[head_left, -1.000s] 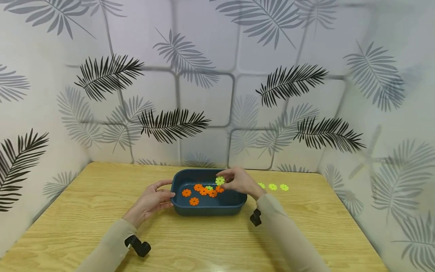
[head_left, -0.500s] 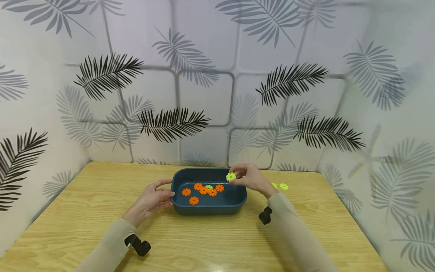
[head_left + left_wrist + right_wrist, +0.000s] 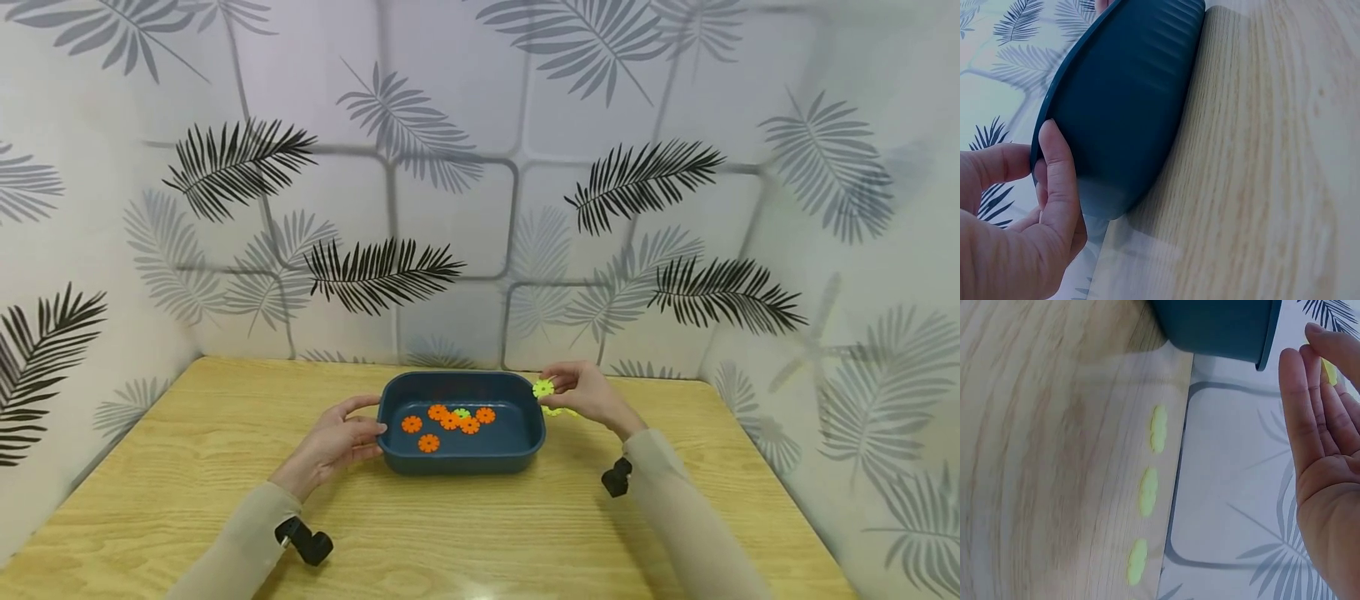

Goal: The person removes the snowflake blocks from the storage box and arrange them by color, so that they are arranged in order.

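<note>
My left hand (image 3: 341,442) grips the left rim of a dark blue plastic bin (image 3: 461,465). In the left wrist view, the left hand's (image 3: 1029,231) thumb and fingers pinch the bin's wall (image 3: 1116,94). Just beyond the bin's right end, above the table, my right hand (image 3: 588,396) pinches a yellow-green notched disc (image 3: 543,389). The right wrist view shows only part of this disc (image 3: 1330,372) behind the right hand's (image 3: 1329,462) fingers. Inside the bin lie several orange notched discs (image 3: 428,443) and one yellow-green disc (image 3: 461,413).
Three yellow-green discs (image 3: 1148,492) lie in a row on the wooden table (image 3: 1054,487) near its back edge, right of the bin. The right hand partly hides them in the head view. Behind the table stands a leaf-patterned wall (image 3: 450,208).
My right hand has moved rightward with the yellow-green disc, from over the bin to past its right end. The left hand and the bin have stayed in place.
</note>
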A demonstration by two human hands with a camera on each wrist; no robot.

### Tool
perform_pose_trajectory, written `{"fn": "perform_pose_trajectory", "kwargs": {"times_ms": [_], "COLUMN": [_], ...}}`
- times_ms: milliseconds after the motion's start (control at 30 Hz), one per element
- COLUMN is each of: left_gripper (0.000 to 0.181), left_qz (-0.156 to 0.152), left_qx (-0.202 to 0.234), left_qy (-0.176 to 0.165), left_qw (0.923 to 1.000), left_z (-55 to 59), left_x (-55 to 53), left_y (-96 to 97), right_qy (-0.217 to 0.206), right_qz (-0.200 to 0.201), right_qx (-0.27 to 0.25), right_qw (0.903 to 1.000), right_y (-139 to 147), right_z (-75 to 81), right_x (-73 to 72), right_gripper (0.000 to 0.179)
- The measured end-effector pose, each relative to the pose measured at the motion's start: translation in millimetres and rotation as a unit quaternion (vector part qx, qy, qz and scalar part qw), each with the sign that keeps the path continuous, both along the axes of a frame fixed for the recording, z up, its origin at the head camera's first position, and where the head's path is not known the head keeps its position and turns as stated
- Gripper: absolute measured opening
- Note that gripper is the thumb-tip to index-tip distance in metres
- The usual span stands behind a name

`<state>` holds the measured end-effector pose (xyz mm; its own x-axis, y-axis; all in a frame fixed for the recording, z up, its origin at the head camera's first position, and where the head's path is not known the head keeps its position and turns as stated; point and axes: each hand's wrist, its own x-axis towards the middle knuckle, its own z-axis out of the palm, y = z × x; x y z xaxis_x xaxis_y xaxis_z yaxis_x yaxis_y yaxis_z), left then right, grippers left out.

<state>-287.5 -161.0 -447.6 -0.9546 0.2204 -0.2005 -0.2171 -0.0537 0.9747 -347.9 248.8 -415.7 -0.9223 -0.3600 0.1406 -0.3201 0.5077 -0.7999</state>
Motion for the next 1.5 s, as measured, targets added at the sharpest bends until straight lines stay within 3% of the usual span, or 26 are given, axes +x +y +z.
{"fn": "perform_pose_trajectory", "kwargs": {"times_ms": [433,733,1500], "left_gripper": [0.063,0.062,0.062], "left_qz": [0.01,0.011,0.011], "left_qx": [0.0,-0.003,0.003], "left_qy": [-0.003,0.004,0.002], "left_qw": [0.9999,0.9999,0.9999], "left_z": [-1.2,1.4,-1.1], "left_x": [1.3,-1.4,0.2], "left_y": [1.4,1.0,0.8], "right_qy": [0.032,0.033,-0.013], "right_qz": [-0.019,-0.029,-0.097], "right_qx": [0.04,0.04,0.043], "right_qw": [0.9985,0.9982,0.9943], "right_y": [32,49,109], "right_z": [-9.0,-10.9,-25.9], "right_x": [1.1,-1.1,-0.6], "right_gripper": [0.042,0.042,0.045]}}
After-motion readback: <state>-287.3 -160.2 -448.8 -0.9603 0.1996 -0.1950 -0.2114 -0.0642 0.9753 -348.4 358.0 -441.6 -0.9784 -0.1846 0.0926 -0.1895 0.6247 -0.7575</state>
